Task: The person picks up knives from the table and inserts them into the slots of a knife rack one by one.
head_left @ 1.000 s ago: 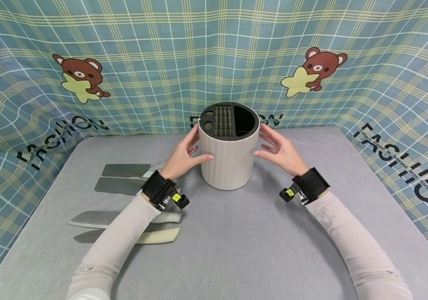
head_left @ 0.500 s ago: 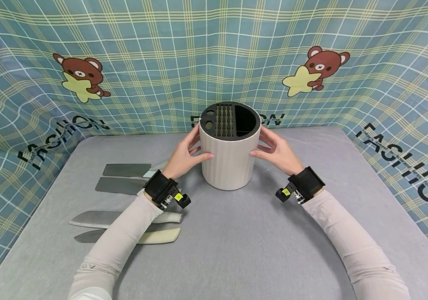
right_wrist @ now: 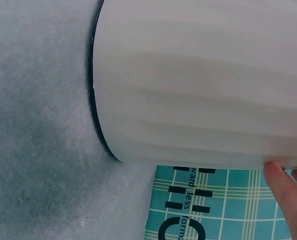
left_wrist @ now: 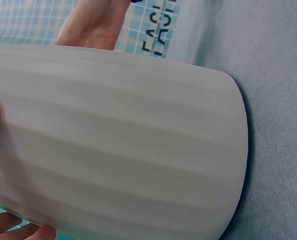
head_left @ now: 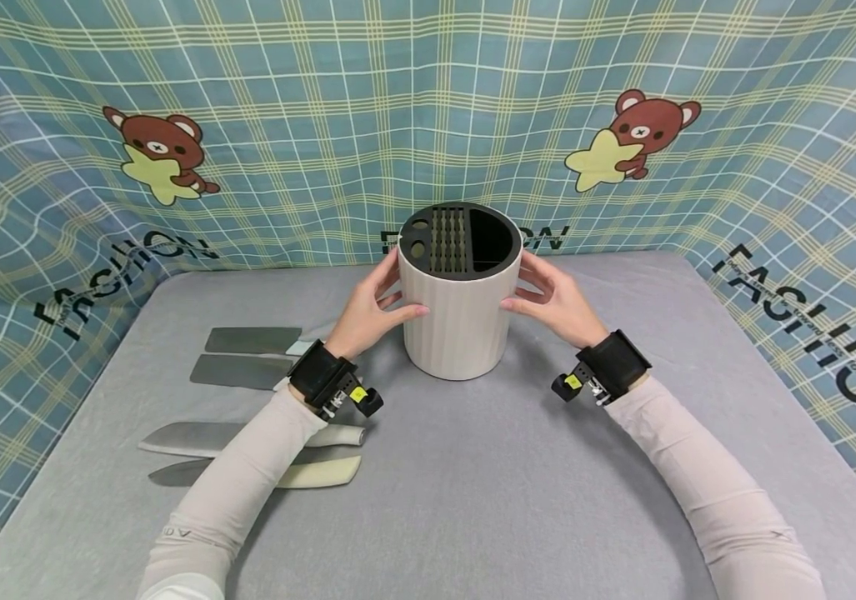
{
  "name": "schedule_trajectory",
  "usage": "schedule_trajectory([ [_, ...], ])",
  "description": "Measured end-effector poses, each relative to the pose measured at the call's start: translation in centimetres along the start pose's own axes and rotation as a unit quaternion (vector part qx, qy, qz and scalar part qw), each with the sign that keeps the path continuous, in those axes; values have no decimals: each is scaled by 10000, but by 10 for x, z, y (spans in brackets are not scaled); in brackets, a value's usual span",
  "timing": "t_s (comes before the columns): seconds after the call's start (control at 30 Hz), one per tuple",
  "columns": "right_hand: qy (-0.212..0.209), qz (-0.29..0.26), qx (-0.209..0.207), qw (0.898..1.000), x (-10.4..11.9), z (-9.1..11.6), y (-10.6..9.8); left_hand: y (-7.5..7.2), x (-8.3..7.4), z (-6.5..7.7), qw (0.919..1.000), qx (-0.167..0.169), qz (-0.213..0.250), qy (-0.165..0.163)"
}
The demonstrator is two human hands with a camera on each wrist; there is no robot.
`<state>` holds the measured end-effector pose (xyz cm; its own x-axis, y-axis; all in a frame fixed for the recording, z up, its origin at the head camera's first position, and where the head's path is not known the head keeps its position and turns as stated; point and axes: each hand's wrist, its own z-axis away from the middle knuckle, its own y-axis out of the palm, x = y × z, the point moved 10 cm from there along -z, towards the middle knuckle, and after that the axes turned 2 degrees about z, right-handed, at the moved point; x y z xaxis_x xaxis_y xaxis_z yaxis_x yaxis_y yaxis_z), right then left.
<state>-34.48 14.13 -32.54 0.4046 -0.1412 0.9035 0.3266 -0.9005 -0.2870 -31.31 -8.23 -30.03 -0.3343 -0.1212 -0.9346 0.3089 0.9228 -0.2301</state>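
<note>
A round, off-white knife holder with vertical ribs stands upright on the grey cloth. Its black top has two round holes, a slotted middle with rows of teeth and a wide dark compartment on the right. From the left, my left hand holds its side, thumb in front and fingers toward the back. My right hand grips the opposite side the same way. Up close, the ribbed wall fills the left wrist view. In the right wrist view, fingertips touch the lower edge of the wall.
Left of the holder lie two dark broad blades, their handle ends partly behind my left wrist. Nearer me are a knife with a whitish handle and one with a pale yellow handle, both crossed by my sleeve. A plaid curtain hangs behind.
My right hand has moved slightly left, bringing its thumb in against the holder's wall. The left hand and the holder have barely shifted; the knives lie as before.
</note>
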Motion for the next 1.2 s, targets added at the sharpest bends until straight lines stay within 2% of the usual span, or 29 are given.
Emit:
schedule_trajectory([
  [0.27, -93, -2, -24, 10000, 3, 3, -1, 4, -7, 4, 9999, 21, -71, 92],
  [0.7, -328, 26, 43, 9995, 24, 18, 3, 10, -25, 20, 9994, -56, -56, 348],
  [1.03, -399, 121, -20, 9991, 35, 34, 5, 9, -9, 29, 9974, -130, -343, 627],
  [1.1, -435, 112, -17, 9990, 39, 37, 6, 11, -11, 33, 9969, -143, -361, 687],
  [1.2, -467, 129, 0, 9988, 44, 43, 8, 16, -27, 43, 9976, -157, -368, 564],
])
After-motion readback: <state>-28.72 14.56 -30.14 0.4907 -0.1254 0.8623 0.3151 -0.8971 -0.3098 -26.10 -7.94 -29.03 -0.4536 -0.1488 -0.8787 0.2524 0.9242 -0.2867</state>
